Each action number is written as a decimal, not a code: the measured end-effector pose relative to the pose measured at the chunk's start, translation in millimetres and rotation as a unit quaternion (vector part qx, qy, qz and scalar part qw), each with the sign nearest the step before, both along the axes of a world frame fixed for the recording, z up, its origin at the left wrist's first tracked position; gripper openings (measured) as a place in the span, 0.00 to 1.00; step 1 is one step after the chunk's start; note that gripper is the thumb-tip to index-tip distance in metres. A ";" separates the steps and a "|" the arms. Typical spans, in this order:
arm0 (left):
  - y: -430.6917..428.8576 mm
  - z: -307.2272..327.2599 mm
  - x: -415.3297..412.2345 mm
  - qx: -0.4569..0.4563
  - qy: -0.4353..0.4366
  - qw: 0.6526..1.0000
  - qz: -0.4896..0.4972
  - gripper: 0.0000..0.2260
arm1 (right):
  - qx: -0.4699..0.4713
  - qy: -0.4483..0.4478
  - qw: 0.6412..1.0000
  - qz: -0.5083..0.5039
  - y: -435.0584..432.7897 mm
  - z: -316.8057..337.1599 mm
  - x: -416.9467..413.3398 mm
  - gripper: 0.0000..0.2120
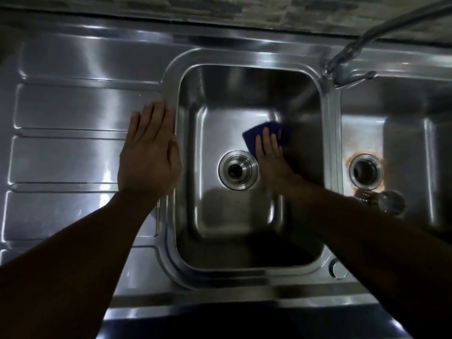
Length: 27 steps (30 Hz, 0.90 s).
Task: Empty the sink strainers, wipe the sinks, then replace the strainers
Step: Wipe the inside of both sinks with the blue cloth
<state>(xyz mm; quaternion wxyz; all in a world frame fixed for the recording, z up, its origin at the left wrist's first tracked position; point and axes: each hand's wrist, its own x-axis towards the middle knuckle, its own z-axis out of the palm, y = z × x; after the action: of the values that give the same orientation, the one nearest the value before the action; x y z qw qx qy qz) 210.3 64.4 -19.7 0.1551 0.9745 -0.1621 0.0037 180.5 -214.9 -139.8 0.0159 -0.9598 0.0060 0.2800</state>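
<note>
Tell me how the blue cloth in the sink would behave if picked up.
The flat blue cloth lies thin under the right hand, so probably floppy and light. On the shiny steel sink basin it likely slides easily.

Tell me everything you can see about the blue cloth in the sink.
The blue cloth is dark blue, flat and roughly rectangular, and looks thin and soft. It lies on the floor of the left basin, at its far right, beyond the open drain. The right hand presses on it with straight fingers, covering its near part, so only its far edge and corners show. Blur hides its texture.
</note>
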 end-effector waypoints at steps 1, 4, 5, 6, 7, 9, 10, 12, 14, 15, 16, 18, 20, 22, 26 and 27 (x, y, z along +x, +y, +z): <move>-0.7 1.1 -0.2 0.002 0.002 1.000 0.000 0.25 | 0.005 0.018 1.000 0.004 3.1 6.4 -21.3 0.32; -2.6 5.2 -1.8 0.011 0.014 1.000 0.000 0.25 | 0.045 0.090 0.995 0.007 14.2 31.1 -82.4 0.29; -3.7 6.9 -2.3 0.014 0.017 1.000 0.000 0.25 | 0.049 0.120 0.992 0.009 18.7 40.7 -99.1 0.28; -4.5 8.8 -3.0 0.020 0.020 1.000 0.000 0.26 | 0.025 0.162 0.986 0.023 22.8 52.4 -109.3 0.28; -5.2 10.6 -3.6 0.028 0.024 0.999 0.001 0.26 | 0.011 0.204 0.979 0.018 25.5 65.7 -112.6 0.27; -8.5 14.5 -5.0 0.047 0.040 0.998 0.006 0.27 | 0.021 0.284 0.958 0.035 23.7 95.0 -109.0 0.23; -12.3 16.2 -7.0 0.055 0.047 0.997 0.009 0.28 | 0.039 0.306 0.951 0.034 21.2 108.0 -106.1 0.21; -27.5 19.9 -19.2 0.057 0.052 0.997 0.004 0.28 | 0.071 0.282 0.957 0.005 15.6 133.0 -109.1 0.18; -50.6 21.6 -43.3 0.030 0.051 0.998 -0.012 0.28 | 0.092 0.194 0.977 -0.019 8.9 157.9 -123.6 0.16; -63.5 21.3 -58.2 0.012 0.058 0.998 -0.017 0.28 | 0.109 0.134 0.985 -0.030 3.4 167.5 -134.4 0.18; -76.5 20.1 -74.0 -0.002 0.074 0.997 -0.023 0.28 | 0.130 0.067 0.988 -0.044 -3.7 178.8 -145.5 0.22; -101.2 17.4 -106.2 -0.023 0.119 0.992 -0.044 0.28 | 0.197 -0.067 0.974 -0.087 -24.4 199.8 -167.7 0.28; -121.9 16.4 -137.8 -0.055 0.162 0.983 -0.073 0.27 | 0.272 -0.165 0.939 -0.132 -50.1 213.5 -190.4 0.29; -139.4 17.2 -168.4 -0.085 0.181 0.975 -0.097 0.24 | 0.292 -0.199 0.921 -0.165 -73.7 214.5 -216.5 0.29; -162.8 10.4 -206.5 -0.062 0.206 0.966 -0.145 0.23 | 0.219 -0.157 0.951 -0.149 -85.3 186.0 -252.3 0.30; -166.0 7.3 -207.7 -0.054 0.212 0.965 -0.145 0.23 | 0.186 -0.167 0.961 -0.117 -83.2 175.5 -253.8 0.29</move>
<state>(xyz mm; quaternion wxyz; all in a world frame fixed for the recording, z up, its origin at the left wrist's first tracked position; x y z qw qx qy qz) 2.5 -101.6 -12.4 0.2370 0.9093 -0.2644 -0.2168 -73.3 -298.1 35.7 0.2278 -0.9656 0.0632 0.1081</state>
